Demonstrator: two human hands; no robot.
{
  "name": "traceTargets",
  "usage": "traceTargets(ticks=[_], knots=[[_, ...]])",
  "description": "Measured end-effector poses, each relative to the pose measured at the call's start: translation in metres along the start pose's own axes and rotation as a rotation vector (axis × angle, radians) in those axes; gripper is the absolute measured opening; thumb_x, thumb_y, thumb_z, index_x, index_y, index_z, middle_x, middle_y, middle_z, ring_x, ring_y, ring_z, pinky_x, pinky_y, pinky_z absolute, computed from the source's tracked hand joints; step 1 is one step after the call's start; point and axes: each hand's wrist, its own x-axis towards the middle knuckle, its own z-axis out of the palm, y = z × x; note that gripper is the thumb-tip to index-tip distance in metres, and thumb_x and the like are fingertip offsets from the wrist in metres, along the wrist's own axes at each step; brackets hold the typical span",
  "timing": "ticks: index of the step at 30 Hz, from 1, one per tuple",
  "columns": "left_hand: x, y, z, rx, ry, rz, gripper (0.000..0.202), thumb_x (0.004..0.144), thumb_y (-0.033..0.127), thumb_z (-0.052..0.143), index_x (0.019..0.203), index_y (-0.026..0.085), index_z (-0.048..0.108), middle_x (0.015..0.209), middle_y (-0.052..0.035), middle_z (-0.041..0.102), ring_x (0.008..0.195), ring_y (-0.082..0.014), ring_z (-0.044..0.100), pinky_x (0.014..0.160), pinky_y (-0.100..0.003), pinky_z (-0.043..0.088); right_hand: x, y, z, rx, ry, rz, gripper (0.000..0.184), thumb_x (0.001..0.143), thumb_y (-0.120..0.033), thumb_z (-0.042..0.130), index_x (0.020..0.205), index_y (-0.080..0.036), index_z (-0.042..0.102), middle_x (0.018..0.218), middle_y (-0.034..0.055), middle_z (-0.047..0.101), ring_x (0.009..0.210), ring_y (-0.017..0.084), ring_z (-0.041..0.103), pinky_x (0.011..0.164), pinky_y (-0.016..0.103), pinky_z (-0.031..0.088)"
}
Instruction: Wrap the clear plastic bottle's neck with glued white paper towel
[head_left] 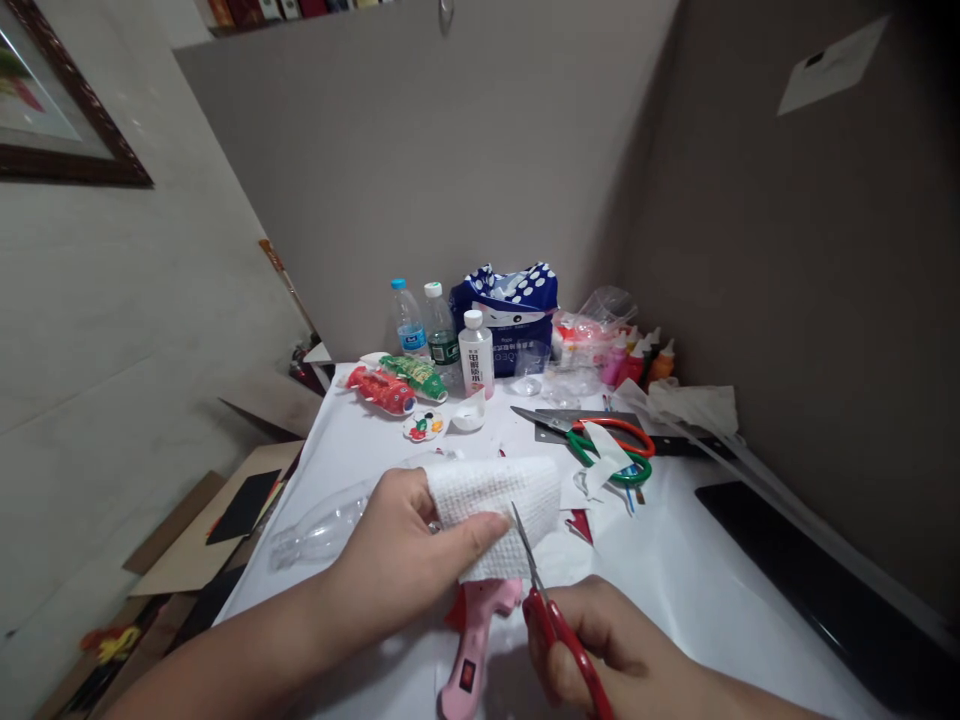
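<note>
My left hand [409,555] pinches a white textured paper towel [487,490], its thumb lying across the front. In my right hand [600,640] is a pair of red-handled scissors [551,620], with the blades pointing up against the towel's right part. Whether the blades have cut into it I cannot tell. Below the towel lies a pink glue gun [474,650] with a red switch, its upper end hidden. A clear plastic bottle [322,525] rests on its side behind my left hand.
Large scissors with green and red handles [637,465] lie at the right near paper scraps [604,460]. Red [379,390] and green [416,377] fish-shaped crafts, a paint palette [425,426], upright bottles [476,355] and a blue package [517,320] stand farther back. A black slab [810,580] lies right.
</note>
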Motion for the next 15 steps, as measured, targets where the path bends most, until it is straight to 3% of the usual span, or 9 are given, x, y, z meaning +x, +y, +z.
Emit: traceTargets(ticks=[5, 8, 11, 15], knots=[[-0.001, -0.002, 0.000, 0.049, -0.004, 0.018, 0.019, 0.075, 0.025, 0.070, 0.090, 0.014, 0.077, 0.084, -0.0063, 0.078, 0.075, -0.0208, 0.072, 0.065, -0.026, 0.056, 0.001, 0.002, 0.000, -0.001, -0.015, -0.016, 0.055, 0.082, -0.065, 0.058, 0.059, -0.018, 0.041, 0.056, -0.0072, 0.035, 0.053, 0.006, 0.029, 0.047, 0.021, 0.022], [-0.002, -0.002, -0.001, 0.072, 0.009, 0.022, 0.018, 0.076, 0.025, 0.069, 0.088, 0.014, 0.077, 0.086, -0.0062, 0.078, 0.075, -0.0205, 0.072, 0.065, -0.025, 0.056, 0.001, -0.002, 0.004, 0.013, 0.014, -0.024, 0.060, 0.079, -0.073, 0.055, 0.059, -0.018, 0.039, 0.055, -0.0076, 0.033, 0.052, 0.006, 0.027, 0.046, 0.021, 0.020], [-0.002, -0.002, -0.001, 0.076, 0.016, 0.038, 0.016, 0.076, 0.024, 0.069, 0.085, 0.013, 0.077, 0.083, -0.0056, 0.078, 0.073, -0.0200, 0.072, 0.064, -0.025, 0.055, 0.000, -0.007, 0.007, 0.029, 0.054, 0.010, 0.057, 0.080, -0.066, 0.059, 0.057, -0.019, 0.036, 0.053, -0.0080, 0.030, 0.050, 0.005, 0.025, 0.044, 0.020, 0.018], [-0.003, -0.002, -0.001, 0.068, 0.014, 0.046, 0.017, 0.076, 0.025, 0.069, 0.087, 0.014, 0.077, 0.085, -0.0055, 0.078, 0.074, -0.0197, 0.072, 0.064, -0.024, 0.055, -0.001, -0.010, 0.006, 0.025, 0.044, 0.019, 0.043, 0.082, -0.045, 0.060, 0.056, -0.018, 0.037, 0.052, -0.0079, 0.032, 0.049, 0.005, 0.026, 0.044, 0.020, 0.019]])
